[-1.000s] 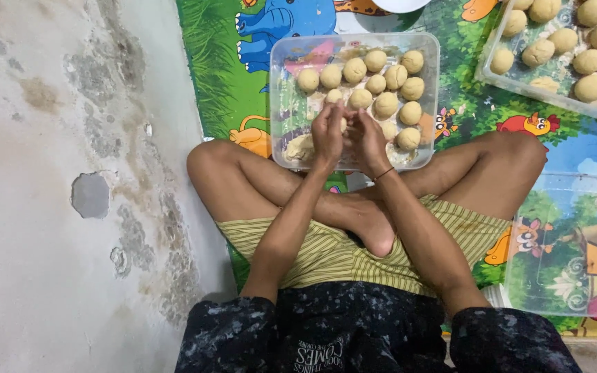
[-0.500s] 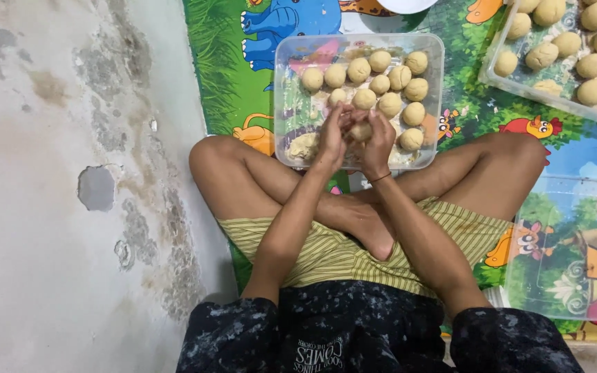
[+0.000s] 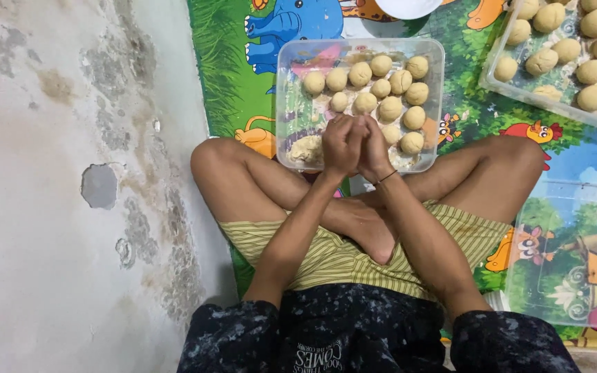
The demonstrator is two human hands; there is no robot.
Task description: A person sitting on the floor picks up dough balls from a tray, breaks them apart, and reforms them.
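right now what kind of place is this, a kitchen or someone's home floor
Probably a home floor: the person sits cross-legged on a cartoon play mat beside bare patchy concrete, both hands pressed together over a clear tray of dough balls.

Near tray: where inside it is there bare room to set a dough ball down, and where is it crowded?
In the near tray, the free patch is the left strip between its left wall and the dough balls, above the lump of raw dough. The middle and right are crowded with balls; the clasped left hand and right hand cover the front edge.
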